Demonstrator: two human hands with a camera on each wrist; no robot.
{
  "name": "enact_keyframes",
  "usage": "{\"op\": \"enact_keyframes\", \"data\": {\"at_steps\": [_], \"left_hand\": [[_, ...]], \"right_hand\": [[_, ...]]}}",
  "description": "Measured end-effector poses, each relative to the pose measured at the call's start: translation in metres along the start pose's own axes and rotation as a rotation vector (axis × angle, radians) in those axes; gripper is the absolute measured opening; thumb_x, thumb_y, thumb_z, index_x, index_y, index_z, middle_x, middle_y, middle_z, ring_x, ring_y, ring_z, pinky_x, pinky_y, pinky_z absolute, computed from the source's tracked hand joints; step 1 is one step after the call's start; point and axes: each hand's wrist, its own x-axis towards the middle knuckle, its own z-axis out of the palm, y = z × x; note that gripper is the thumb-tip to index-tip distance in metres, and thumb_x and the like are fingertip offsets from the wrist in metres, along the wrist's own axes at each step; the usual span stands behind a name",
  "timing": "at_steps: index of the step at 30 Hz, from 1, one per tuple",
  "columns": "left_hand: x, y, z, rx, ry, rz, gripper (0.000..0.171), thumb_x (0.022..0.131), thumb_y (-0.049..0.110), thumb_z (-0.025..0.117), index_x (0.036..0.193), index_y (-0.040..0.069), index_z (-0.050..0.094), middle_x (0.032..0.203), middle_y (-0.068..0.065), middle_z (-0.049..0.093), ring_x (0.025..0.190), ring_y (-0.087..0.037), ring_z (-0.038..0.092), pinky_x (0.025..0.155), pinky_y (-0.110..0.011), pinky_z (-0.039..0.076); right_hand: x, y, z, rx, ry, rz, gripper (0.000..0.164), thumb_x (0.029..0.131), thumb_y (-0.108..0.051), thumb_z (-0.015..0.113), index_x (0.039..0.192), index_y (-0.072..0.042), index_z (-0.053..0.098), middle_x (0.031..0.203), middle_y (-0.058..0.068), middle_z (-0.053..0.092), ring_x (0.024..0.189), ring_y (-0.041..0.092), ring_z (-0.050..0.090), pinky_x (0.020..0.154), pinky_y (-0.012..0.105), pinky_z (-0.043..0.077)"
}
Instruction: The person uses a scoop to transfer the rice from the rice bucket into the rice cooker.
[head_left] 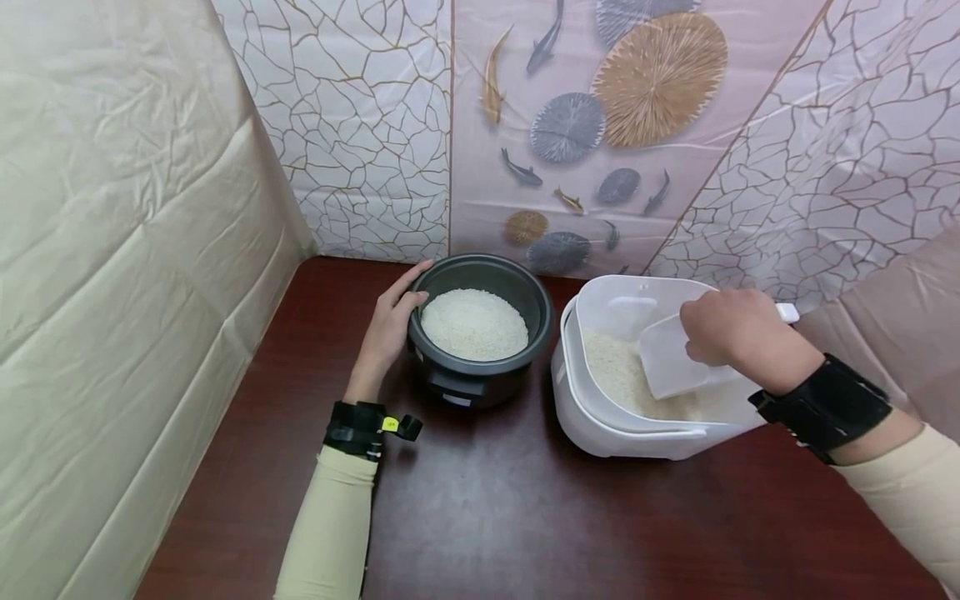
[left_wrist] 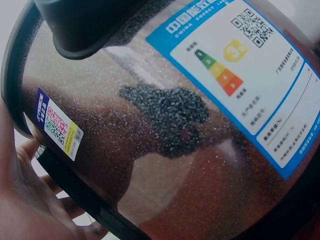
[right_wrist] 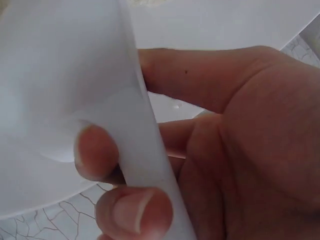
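A black rice cooker (head_left: 480, 379) stands on the table with white rice (head_left: 474, 325) inside it. My left hand (head_left: 386, 325) rests against its left side, fingers extended along the outside and thumb at the rim. In the left wrist view, the cooker's glossy side (left_wrist: 165, 190) fills most of the picture, with fingers (left_wrist: 65, 212) spread beside it. My right hand (head_left: 727, 329) grips the handle of a white translucent scoop (head_left: 667, 358) over an open rice bin (head_left: 600, 433). The scoop's lower edge meets the rice in the bin. In the right wrist view, fingers wrap the scoop's handle (right_wrist: 155, 170).
The dark reddish-brown table (head_left: 465, 517) extends in front of both containers. A patterned backdrop (head_left: 360, 125) rises behind them, and a beige fabric wall (head_left: 135, 292) borders the left. The bin stands just right of the cooker.
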Motion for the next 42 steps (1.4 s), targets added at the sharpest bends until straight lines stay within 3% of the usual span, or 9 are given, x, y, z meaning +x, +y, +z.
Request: {"op": "enact_keyframes", "data": {"at_steps": [5, 15, 21, 28, 35, 42], "left_hand": [[0.000, 0.000, 0.001, 0.000, -0.001, -0.001, 0.050, 0.110, 0.025, 0.048, 0.159, 0.026, 0.053, 0.162, 0.014, 0.046, 0.148, -0.012, 0.043, 0.121, -0.048, 0.034], [0.001, -0.001, 0.000, -0.008, 0.000, 0.001, 0.049, 0.110, 0.025, 0.048, 0.158, 0.031, 0.054, 0.163, 0.011, 0.046, 0.146, -0.014, 0.047, 0.120, -0.048, 0.036], [0.001, 0.000, 0.000, -0.007, 0.000, 0.000, 0.048, 0.110, 0.025, 0.048, 0.156, 0.036, 0.055, 0.161, 0.014, 0.048, 0.144, -0.014, 0.049, 0.119, -0.048, 0.037], [0.001, -0.002, 0.000, -0.009, -0.002, -0.004, 0.048, 0.110, 0.024, 0.049, 0.157, 0.033, 0.055, 0.162, 0.013, 0.046, 0.145, -0.014, 0.048, 0.120, -0.048, 0.036], [0.002, -0.003, -0.001, -0.017, 0.001, 0.003, 0.048, 0.110, 0.024, 0.048, 0.158, 0.031, 0.054, 0.161, 0.013, 0.048, 0.144, -0.014, 0.049, 0.119, -0.047, 0.037], [0.002, -0.003, 0.000, -0.014, 0.006, 0.005, 0.048, 0.109, 0.024, 0.048, 0.155, 0.037, 0.056, 0.160, 0.014, 0.049, 0.142, -0.013, 0.051, 0.118, -0.047, 0.039]], "right_hand": [[0.004, 0.001, 0.005, 0.010, -0.005, 0.004, 0.007, 0.088, -0.012, 0.068, 0.087, -0.005, 0.067, 0.078, 0.008, 0.061, 0.070, 0.030, 0.053, 0.060, 0.047, 0.048], [0.009, 0.002, 0.012, 0.026, 0.006, -0.010, 0.005, 0.088, -0.010, 0.067, 0.084, -0.008, 0.065, 0.076, 0.007, 0.059, 0.070, 0.029, 0.053, 0.062, 0.048, 0.047], [0.016, 0.004, 0.015, 0.083, -0.023, -0.006, 0.009, 0.092, -0.016, 0.067, 0.090, -0.007, 0.067, 0.080, 0.007, 0.061, 0.074, 0.028, 0.054, 0.063, 0.047, 0.047], [0.026, 0.008, 0.022, 0.130, -0.008, -0.022, 0.018, 0.093, -0.025, 0.068, 0.087, -0.009, 0.065, 0.084, 0.010, 0.062, 0.078, 0.029, 0.056, 0.064, 0.050, 0.048], [0.034, 0.010, 0.027, 0.153, 0.020, -0.051, 0.019, 0.092, -0.029, 0.069, 0.093, -0.010, 0.066, 0.083, 0.007, 0.061, 0.078, 0.028, 0.055, 0.065, 0.050, 0.047], [0.040, 0.009, 0.031, 0.153, 0.061, -0.119, 0.015, 0.091, -0.026, 0.066, 0.091, -0.011, 0.065, 0.076, 0.002, 0.058, 0.073, 0.024, 0.054, 0.063, 0.046, 0.045]]}}
